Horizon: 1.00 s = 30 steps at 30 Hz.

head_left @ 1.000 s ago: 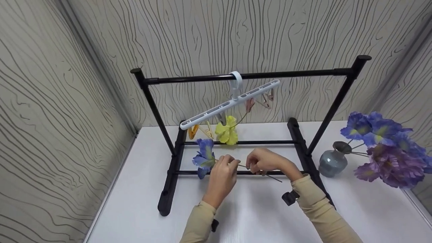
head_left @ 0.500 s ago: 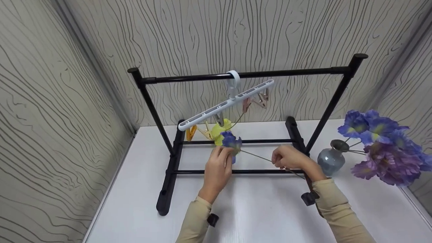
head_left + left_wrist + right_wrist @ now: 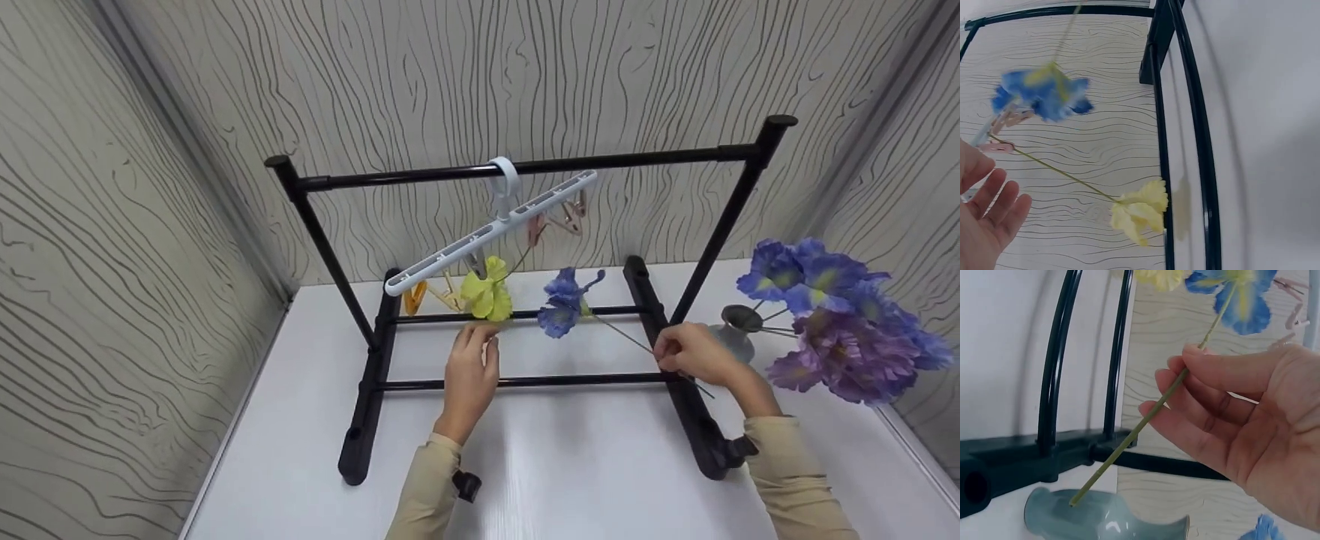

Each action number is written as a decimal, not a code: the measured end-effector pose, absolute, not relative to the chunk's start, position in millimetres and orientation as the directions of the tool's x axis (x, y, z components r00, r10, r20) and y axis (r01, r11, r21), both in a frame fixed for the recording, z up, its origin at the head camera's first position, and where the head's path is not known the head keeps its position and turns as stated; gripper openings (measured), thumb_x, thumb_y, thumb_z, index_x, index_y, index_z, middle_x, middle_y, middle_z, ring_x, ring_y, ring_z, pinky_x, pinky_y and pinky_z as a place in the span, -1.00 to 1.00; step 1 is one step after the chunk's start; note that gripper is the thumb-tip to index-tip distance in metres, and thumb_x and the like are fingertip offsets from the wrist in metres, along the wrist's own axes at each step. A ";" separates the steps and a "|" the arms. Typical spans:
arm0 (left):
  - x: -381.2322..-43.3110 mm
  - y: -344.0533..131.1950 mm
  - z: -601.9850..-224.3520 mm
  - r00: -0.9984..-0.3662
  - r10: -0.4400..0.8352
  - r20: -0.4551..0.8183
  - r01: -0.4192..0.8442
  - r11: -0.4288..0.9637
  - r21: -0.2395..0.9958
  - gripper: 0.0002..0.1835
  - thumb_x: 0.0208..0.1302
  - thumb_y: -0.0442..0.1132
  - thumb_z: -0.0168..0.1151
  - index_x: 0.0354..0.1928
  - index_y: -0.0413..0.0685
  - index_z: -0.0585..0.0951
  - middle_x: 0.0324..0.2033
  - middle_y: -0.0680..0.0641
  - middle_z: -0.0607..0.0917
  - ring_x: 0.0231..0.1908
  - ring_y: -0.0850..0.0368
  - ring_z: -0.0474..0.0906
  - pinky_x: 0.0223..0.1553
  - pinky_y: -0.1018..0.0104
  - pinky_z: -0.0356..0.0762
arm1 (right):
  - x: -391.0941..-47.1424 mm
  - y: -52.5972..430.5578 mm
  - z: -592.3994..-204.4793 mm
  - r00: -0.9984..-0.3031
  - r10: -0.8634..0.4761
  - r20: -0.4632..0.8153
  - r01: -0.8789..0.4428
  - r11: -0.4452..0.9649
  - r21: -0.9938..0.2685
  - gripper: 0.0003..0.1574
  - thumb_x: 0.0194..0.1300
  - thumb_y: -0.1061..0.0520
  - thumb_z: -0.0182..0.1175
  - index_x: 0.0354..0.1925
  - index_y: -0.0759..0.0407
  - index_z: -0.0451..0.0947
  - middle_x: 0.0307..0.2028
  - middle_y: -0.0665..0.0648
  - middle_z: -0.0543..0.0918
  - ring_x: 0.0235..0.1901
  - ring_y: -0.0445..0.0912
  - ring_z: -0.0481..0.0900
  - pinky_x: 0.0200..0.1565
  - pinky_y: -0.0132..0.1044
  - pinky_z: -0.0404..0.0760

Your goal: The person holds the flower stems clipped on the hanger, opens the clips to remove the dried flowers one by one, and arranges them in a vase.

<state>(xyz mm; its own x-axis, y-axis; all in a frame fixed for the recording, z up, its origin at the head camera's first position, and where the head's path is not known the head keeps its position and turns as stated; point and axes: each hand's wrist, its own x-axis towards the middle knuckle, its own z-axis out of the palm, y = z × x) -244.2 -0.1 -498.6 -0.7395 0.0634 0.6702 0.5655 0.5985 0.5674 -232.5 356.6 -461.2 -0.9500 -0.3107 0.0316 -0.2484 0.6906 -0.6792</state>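
My right hand (image 3: 697, 352) pinches the green stem of a blue artificial flower (image 3: 564, 301) between thumb and fingers. In the right wrist view the stem's cut end (image 3: 1075, 502) points toward the grey-blue vase (image 3: 1100, 514). With relaxed fingers and nothing in its grasp, my left hand (image 3: 471, 375) is just below a yellow flower (image 3: 487, 291). A pink clothespin (image 3: 997, 147) grips that flower's stem. The clothespin hangs from a white hanger (image 3: 491, 231) on the black rack.
The black rack (image 3: 637, 158) spans the white table (image 3: 555, 465), its lower bars crossing below the hanger. To the right, the vase holds several blue and purple flowers (image 3: 847, 352). Yellow and orange clothespins (image 3: 415, 298) hang at the hanger's left end. Patterned panels surround the table.
My right hand has carried the blue flower rightward toward the vase. The left hand, which was at the blossom, has let go and stays near the middle. The view has shifted slightly.
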 end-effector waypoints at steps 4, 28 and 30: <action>-249.8 -0.2 -504.6 -0.806 0.078 0.587 0.503 0.612 0.610 -0.87 0.43 -0.43 0.24 -0.05 -0.16 0.62 -0.13 -0.12 0.60 -0.10 -0.04 0.64 -0.10 0.08 0.65 | -225.2 370.6 -457.7 -0.958 -0.254 0.130 -0.279 0.735 -0.619 -0.85 0.13 0.42 0.39 -0.40 0.26 0.62 -0.49 0.03 0.68 -0.52 -0.21 0.54 -0.44 -0.34 0.52; -327.2 31.1 -471.7 -0.939 0.217 0.266 0.342 0.503 0.794 -0.46 0.56 -0.23 0.10 0.47 -0.27 0.34 0.43 -0.26 0.43 0.44 -0.18 0.32 0.43 -0.03 0.28 | -207.1 391.5 -450.1 -0.755 0.436 0.490 -0.223 0.532 -0.817 -0.81 0.24 0.39 0.44 -0.22 0.45 0.61 -0.39 -0.23 0.64 -0.35 -0.43 0.59 -0.29 -0.64 0.52; -330.1 35.4 -470.2 -0.943 0.221 0.249 0.330 0.507 0.797 -0.46 0.57 -0.23 0.10 0.48 -0.26 0.33 0.43 -0.27 0.43 0.44 -0.17 0.32 0.43 -0.03 0.28 | -206.2 393.7 -449.6 -0.738 0.487 0.467 -0.200 0.503 -0.841 -0.78 0.28 0.36 0.42 -0.18 0.45 0.58 -0.37 -0.24 0.62 -0.31 -0.41 0.60 -0.26 -0.63 0.53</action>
<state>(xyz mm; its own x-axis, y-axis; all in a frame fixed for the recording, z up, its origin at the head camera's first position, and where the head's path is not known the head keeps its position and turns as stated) -330.1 35.4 -470.2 -0.9428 0.2211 0.2494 0.3296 0.5067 0.7966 -206.2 393.7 -449.6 -0.7382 0.4869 0.4669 -0.2002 0.5027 -0.8409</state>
